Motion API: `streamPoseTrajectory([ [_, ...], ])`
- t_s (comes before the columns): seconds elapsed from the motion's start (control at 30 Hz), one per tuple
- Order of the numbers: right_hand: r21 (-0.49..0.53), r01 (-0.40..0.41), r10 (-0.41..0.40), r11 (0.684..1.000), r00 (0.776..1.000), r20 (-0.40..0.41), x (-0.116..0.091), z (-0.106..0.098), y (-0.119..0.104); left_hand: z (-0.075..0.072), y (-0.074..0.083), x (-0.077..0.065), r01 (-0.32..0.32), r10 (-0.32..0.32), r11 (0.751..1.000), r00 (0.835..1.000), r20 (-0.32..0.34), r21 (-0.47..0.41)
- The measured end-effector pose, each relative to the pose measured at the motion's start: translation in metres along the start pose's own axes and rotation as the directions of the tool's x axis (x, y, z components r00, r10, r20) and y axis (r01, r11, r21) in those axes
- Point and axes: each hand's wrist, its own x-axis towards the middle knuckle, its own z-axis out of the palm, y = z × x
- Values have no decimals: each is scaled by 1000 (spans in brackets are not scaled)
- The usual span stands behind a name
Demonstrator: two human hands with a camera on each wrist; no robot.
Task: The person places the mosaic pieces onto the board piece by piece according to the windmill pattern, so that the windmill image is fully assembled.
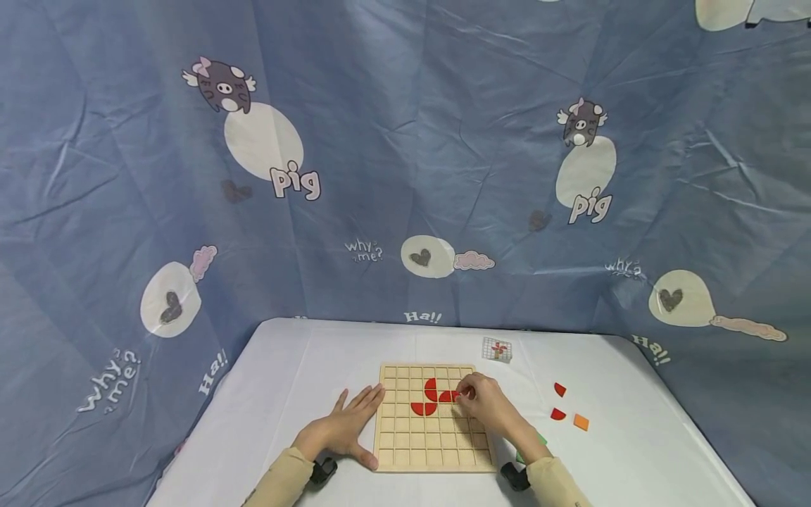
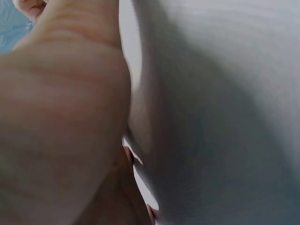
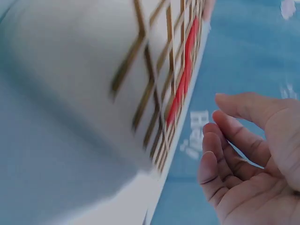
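Note:
A square wooden grid board (image 1: 418,459) lies on the table. Several red quarter-circle tiles (image 1: 431,408) sit in its upper middle cells. My left hand (image 1: 347,428) lies flat against the board's left edge with its fingers spread; up close, the left wrist view shows mostly its palm side. Over the board's upper right cells is my right hand (image 1: 484,400), fingertips beside the rightmost red tile (image 1: 455,396). In the right wrist view, the thumb and loosely bent fingers (image 3: 217,140) stand slightly apart, with no tile visible between them.
Behind the board lies a small pattern card (image 1: 498,349) with a red design on a grid. To the right are two loose red tiles (image 1: 558,414) and an orange square tile (image 1: 581,422). Green pieces (image 1: 521,458) are partly hidden under my right forearm. A blue printed curtain (image 1: 380,176) surrounds the table.

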Motion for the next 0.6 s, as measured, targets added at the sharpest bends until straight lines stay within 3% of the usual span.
streamPoseTrajectory([
  [0.23,-25,-139,134,990,981,-137,-8,-32,34,0,0,0,-9,9,1000,1000,1,11],
  [0.4,-34,-251,242,967,956,-165,-18,-58,62,-1,1,-1,-8,8,1000,1000,3,10],
  [0.6,-62,-315,297,947,933,-204,-32,-81,93,-2,2,-2,-5,5,1000,1000,5,7],
])
